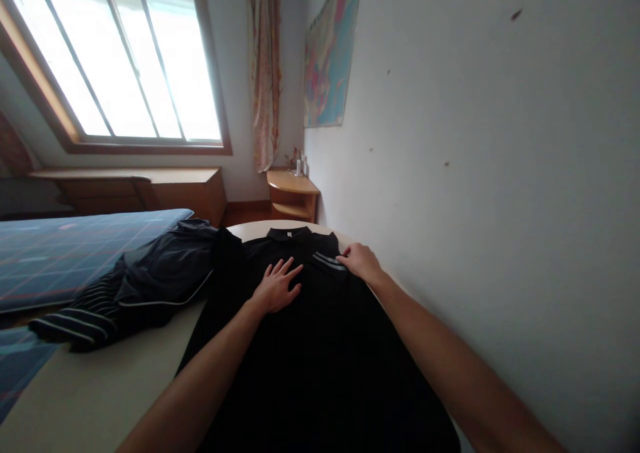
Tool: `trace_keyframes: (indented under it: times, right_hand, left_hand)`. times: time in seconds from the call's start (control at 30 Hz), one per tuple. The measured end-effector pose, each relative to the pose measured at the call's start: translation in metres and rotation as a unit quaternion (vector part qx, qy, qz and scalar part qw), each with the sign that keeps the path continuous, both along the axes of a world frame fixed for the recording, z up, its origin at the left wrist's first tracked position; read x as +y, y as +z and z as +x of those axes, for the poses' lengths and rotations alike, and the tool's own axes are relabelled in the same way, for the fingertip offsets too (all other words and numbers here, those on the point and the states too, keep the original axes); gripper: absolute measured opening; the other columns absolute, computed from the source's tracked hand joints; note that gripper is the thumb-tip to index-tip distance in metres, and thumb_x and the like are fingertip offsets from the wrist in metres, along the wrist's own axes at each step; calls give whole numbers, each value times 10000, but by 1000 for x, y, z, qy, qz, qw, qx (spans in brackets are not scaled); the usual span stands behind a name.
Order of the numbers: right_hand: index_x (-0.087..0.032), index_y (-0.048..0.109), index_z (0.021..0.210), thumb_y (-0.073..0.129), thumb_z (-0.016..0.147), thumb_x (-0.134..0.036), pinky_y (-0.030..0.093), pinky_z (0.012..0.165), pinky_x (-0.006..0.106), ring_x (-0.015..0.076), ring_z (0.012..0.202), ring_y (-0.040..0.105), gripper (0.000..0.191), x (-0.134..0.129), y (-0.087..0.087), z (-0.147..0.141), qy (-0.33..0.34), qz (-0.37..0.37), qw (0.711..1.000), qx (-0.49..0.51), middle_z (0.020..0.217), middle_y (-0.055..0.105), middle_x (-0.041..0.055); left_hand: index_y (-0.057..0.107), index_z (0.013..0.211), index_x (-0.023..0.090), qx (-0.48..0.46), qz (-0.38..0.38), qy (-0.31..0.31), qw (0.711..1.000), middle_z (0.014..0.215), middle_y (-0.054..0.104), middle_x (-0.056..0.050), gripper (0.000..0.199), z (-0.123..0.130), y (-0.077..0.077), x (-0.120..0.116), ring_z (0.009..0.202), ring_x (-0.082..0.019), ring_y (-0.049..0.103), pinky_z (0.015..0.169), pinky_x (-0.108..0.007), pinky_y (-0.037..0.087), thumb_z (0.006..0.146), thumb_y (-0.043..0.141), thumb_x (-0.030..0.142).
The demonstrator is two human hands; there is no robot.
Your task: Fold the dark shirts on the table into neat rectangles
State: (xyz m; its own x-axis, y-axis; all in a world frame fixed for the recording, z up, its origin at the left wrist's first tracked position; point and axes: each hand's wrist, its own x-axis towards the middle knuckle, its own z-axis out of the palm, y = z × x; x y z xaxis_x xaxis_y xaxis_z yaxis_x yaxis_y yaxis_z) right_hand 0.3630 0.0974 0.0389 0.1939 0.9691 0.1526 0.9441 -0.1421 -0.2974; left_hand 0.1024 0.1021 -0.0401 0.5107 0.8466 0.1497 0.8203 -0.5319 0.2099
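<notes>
The open left hand (276, 289), gripping nothing, should press the black collared fabric shirt (320, 346) lightly while the right hand (362, 263), pinching its grey-striped sleeve (326, 266), eases out creases.

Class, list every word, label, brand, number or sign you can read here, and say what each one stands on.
No text can be read.
Tag inside the collar of the black shirt: too small.
Wall map: any lettering is too blurred.
White containers on the corner shelf: too small.
</notes>
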Motion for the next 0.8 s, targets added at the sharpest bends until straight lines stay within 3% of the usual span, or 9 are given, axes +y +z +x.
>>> trace_keyframes:
  times: [0.17,0.37,0.53,0.7,0.8]
  right_hand:
    - [-193,747,962,744,821,-399,489,771,272,224,920,698,250,0,2,-37,65,13,997,36,959,756,79]
    - [-185,684,1093,727,829,-225,478,773,239,171,898,696,271,-5,-24,-62,124,-32,988,90,953,757,33]
    - [-200,657,1125,728,797,-218,474,765,252,189,914,694,336,-13,-30,-65,122,-55,989,61,970,752,32]
    - [-205,708,973,678,855,-295,478,755,286,245,952,698,151,-21,-24,-66,99,-68,993,-9,991,749,89]
    - [-211,712,967,630,890,-320,480,749,282,237,939,701,157,-20,-22,-72,99,-44,994,-4,987,752,87]
  left_hand:
    - [357,1529,320,-7,3,1,1000,1635,244,-39,608,1,1,-1,1500,-332,189,1196,-558,174,949,450,477]
    - [421,1490,276,-20,12,8,1000,1611,309,-35,586,0,1,-1,1492,-322,225,1199,-547,198,929,470,438]
    - [449,1471,280,-18,5,7,1000,1612,308,-26,561,1,2,-2,1493,-316,226,1199,-552,194,933,459,438]
    - [436,1483,290,-14,2,6,1000,1611,307,-25,565,1,2,-2,1492,-316,228,1196,-554,197,940,453,445]
    - [440,1478,299,-13,1,10,1000,1613,303,-18,553,2,3,-2,1495,-308,223,1199,-549,191,943,450,440]
